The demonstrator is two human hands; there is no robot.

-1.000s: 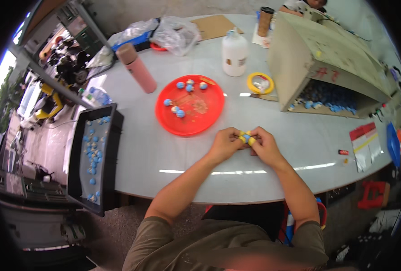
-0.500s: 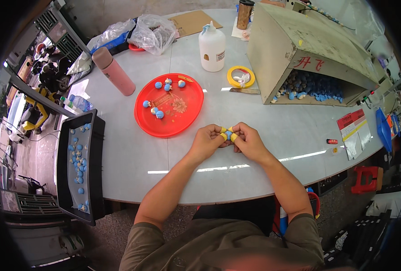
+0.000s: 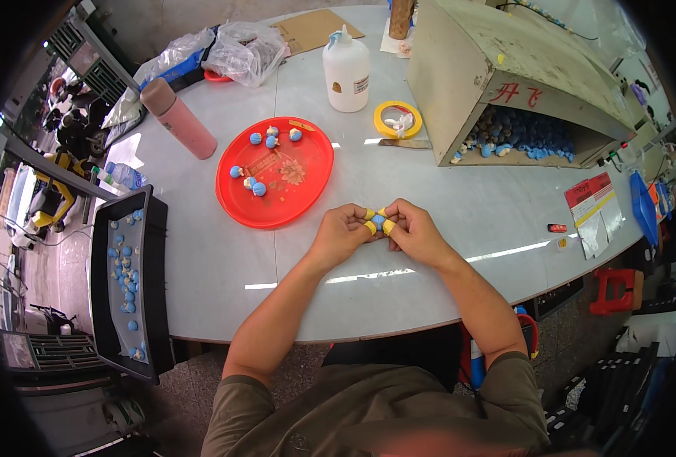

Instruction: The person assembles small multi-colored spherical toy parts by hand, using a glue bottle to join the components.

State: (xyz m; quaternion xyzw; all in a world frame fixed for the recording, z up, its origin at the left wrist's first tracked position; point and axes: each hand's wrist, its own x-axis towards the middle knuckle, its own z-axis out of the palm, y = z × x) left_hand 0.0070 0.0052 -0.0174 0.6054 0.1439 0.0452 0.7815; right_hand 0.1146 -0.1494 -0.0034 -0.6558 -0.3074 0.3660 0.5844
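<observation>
Our left hand [image 3: 342,234] and right hand [image 3: 418,236] meet, both pinching a small blue ball [image 3: 378,222] above the table [image 3: 216,305]; yellow-wrapped fingertips [image 3: 389,227] partly hide it. Can't make out the dark box [image 3: 448,99] interior. Red plate [image 3: 313,148] sits before us, leftward.

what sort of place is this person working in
Probably a small workshop for handwork: small blue pieces lie in a black bin at the left end of the table, and many more fill the open-fronted box.
</observation>
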